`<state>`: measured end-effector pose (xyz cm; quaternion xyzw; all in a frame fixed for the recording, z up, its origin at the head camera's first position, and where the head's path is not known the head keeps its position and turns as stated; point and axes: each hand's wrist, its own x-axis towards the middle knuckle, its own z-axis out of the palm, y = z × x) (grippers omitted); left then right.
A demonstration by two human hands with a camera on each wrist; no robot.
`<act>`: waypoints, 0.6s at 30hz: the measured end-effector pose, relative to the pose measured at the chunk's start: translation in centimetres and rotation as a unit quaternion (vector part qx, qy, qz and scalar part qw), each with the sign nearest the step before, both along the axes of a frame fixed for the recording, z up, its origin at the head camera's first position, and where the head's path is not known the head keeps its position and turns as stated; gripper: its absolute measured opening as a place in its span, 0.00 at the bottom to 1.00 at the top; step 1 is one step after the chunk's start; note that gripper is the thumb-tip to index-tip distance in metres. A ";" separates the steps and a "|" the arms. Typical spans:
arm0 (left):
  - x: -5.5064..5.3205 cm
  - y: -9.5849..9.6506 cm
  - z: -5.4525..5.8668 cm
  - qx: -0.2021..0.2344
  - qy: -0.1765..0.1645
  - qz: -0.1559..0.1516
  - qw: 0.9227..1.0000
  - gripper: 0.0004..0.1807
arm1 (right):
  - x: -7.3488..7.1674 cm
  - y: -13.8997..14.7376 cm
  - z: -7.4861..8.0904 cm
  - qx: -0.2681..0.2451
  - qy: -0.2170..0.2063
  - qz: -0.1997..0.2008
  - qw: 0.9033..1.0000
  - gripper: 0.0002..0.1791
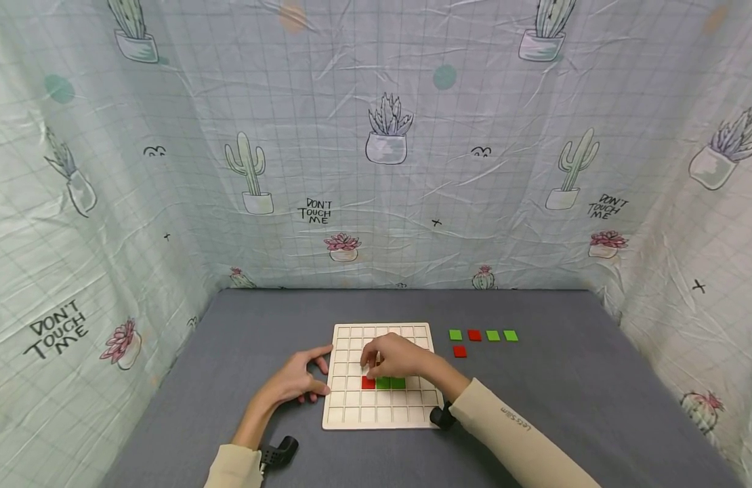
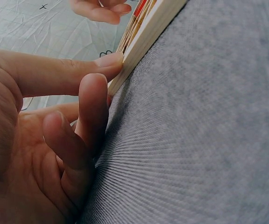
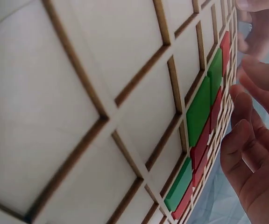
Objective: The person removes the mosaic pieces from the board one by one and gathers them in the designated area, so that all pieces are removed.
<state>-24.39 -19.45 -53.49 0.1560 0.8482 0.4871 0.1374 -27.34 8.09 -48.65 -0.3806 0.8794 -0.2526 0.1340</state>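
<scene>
A pale wooden grid board lies on the grey table. My left hand is at its left edge, the thumb touching the side and the other fingers loosely bent. Above the board's middle hovers my right hand, bent at the fingers, with nothing visible between thumb and fingertips. Just below those fingertips a red tile sits in a square, followed rightward by two green tiles. More red tiles and another green tile show in the right wrist view; my right hand hides them from the head view.
Right of the board, loose tiles lie on the table: several in a row, including a green one and a red one, with another red one below. A cactus-printed curtain surrounds the table.
</scene>
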 end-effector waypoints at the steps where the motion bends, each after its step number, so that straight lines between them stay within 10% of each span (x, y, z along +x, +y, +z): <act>1: 0.0 0.0 0.0 0.001 0.000 0.000 1.000 0.50 | 0.1 0.0 0.0 0.002 0.000 0.001 1.000 0.06; 18: 0.1 0.0 0.1 0.003 -0.001 0.003 1.000 0.50 | 0.5 -0.3 -0.2 0.010 -0.002 0.006 1.000 0.05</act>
